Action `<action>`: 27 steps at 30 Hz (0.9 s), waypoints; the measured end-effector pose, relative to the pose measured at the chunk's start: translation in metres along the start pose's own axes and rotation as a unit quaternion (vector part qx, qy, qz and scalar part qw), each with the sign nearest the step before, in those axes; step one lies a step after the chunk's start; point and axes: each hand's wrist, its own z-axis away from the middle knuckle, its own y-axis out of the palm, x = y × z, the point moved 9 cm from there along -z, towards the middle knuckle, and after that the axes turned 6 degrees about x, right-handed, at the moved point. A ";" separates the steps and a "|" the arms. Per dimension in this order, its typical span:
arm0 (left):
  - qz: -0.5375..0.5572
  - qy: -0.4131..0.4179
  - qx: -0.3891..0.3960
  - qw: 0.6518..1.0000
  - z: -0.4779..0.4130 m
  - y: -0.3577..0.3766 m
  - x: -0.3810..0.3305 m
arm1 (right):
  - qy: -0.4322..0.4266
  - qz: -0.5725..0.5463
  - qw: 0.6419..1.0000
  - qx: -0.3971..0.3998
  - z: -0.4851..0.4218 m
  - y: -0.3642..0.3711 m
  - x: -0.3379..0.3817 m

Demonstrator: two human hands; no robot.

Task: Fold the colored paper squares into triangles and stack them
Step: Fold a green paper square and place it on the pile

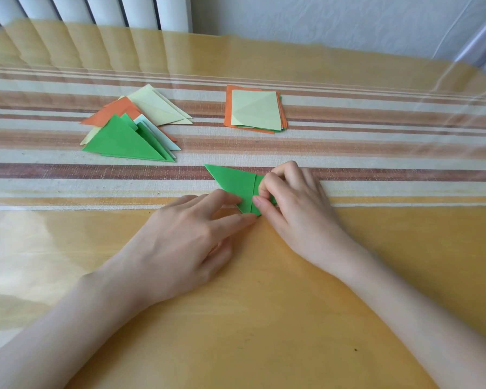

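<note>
Green paper point(236, 183) lies flat at front-middle of the surface point(264, 304), partly on the striped cloth point(376, 153), w/ a crease line running across it near its right end. Left hand point(191, 234) has fingers stretched out, tips pressing the paper's near-left edge, prob. to pin it so it can't slide on the glossy cover while the fold is set. Right hand point(295, 197) is curled over the right part, thumb & fingertips pinching the flap there, likely lining up edges or sharpening the crease; the corner under it is hidden. Back-left, well apart, sits the pile of triangles point(124, 138) (green on top, orange, pale yellow, light blue fanned out): done pieces, kept out of the work zone. Back-right, the stack of squares point(257, 109), pale yellow on top over orange, sits w/in reach for the next pick. Judging by both piles, task looks approx. mid-way.
</note>
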 end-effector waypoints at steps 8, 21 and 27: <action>-0.026 -0.016 0.000 1.000 -0.002 0.002 -0.004 | 0.015 -0.065 0.997 0.035 0.000 0.001 -0.006; -0.036 -0.014 -0.017 0.999 -0.006 0.002 -0.003 | 0.005 -0.175 0.981 0.087 -0.002 -0.004 -0.019; -0.012 -0.018 -0.018 1.000 -0.004 0.002 0.003 | 0.032 -0.233 0.967 0.095 -0.002 -0.004 -0.022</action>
